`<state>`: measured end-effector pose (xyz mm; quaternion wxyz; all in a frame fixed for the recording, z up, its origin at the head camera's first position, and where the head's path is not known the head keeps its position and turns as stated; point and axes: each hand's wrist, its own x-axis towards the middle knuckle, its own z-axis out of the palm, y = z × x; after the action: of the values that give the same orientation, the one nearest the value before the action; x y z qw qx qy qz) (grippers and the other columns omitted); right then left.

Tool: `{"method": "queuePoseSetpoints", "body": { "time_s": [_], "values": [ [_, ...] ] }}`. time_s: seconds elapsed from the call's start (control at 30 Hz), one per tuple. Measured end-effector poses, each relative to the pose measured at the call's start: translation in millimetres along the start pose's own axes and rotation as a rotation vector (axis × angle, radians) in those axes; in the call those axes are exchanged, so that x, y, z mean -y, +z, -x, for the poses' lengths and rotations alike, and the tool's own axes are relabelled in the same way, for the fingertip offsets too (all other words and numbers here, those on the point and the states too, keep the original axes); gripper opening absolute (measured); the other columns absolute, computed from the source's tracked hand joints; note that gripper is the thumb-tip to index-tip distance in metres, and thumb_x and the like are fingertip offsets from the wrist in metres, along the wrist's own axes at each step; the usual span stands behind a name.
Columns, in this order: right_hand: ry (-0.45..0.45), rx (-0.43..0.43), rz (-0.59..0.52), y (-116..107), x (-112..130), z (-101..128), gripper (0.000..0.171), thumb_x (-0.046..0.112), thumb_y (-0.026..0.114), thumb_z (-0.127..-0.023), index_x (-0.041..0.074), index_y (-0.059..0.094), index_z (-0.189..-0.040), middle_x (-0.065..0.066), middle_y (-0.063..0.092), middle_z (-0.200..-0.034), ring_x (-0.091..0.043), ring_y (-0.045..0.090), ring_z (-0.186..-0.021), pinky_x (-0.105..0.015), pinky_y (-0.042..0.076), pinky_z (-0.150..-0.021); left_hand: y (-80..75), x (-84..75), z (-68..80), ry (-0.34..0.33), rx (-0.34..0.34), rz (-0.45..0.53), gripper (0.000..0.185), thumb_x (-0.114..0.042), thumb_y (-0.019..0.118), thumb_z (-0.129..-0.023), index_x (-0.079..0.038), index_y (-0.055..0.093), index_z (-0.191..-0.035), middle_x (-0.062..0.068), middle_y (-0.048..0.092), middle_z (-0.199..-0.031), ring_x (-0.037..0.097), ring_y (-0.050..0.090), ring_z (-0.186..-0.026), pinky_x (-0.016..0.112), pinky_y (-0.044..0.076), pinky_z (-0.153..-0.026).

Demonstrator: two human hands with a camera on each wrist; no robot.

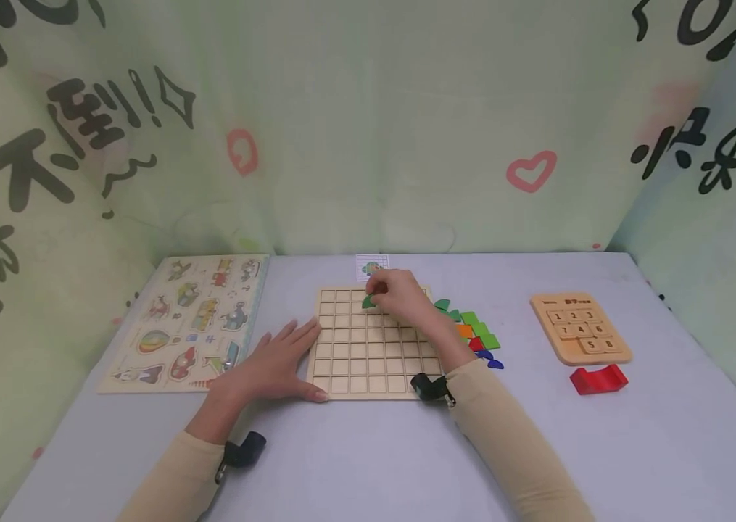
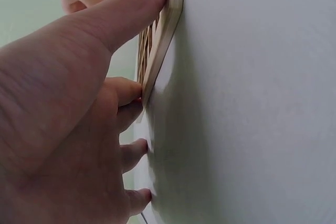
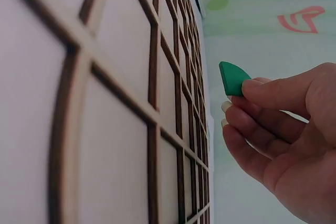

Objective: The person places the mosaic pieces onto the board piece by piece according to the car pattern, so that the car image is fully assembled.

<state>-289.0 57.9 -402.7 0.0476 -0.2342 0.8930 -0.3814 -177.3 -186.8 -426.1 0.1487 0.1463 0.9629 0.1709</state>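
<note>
Readable: number board (image 1: pixel 580 328), well right of the right hand (image 1: pixel 400 296), tiles 1, 2, 3 / 7, 4, 6 / 5, 8; small header line above the tiles too small to read. Backdrop cloth (image 1: pixel 368 123) behind both hands: large black handwritten Chinese characters, "不" legible far left, followed by "!!"; rest cut off or distorted. Small card (image 1: pixel 371 266) just beyond the right hand: print unreadable.
</note>
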Motion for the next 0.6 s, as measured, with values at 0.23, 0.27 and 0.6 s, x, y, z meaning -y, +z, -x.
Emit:
{"method": "queuePoseSetpoints", "body": {
  "time_s": [0.23,0.27,0.6],
  "values": [
    [0.005,-0.004,0.031,12.5,0.0,-7.7,0.006,0.000,0.064,-0.090,0.003,0.069,-0.093,-0.009,0.067,-0.088,-0.018,0.057,-0.080,-0.026,0.048,-0.070,-1.5,-2.6,0.6,-0.010,0.003,0.004,0.122,-0.070,0.078,-0.068,-0.018,0.018,-0.160,-0.003,0.014,-0.169,0.034,0.008,-0.157,0.067,0.011,-0.122],
    [0.009,-0.005,0.038,13.7,0.4,-8.4,0.006,0.000,0.064,-0.090,0.003,0.069,-0.093,-0.009,0.067,-0.088,-0.019,0.057,-0.080,-0.026,0.048,-0.070,-1.5,-3.0,0.8,-0.010,0.004,0.004,0.122,-0.070,0.078,-0.068,-0.018,0.018,-0.160,-0.003,0.014,-0.169,0.033,0.008,-0.157,0.066,0.011,-0.122],
    [0.043,0.042,0.158,20.3,5.5,-10.5,0.010,0.003,0.062,-0.093,0.004,0.071,-0.096,-0.011,0.070,-0.095,-0.021,0.060,-0.085,-0.033,0.052,-0.076,-1.3,-3.0,1.5,-0.003,-0.001,-0.002,0.121,-0.070,0.077,-0.068,-0.017,0.019,-0.160,-0.003,0.015,-0.169,0.034,0.009,-0.156,0.067,0.011,-0.122]
  ]
}}
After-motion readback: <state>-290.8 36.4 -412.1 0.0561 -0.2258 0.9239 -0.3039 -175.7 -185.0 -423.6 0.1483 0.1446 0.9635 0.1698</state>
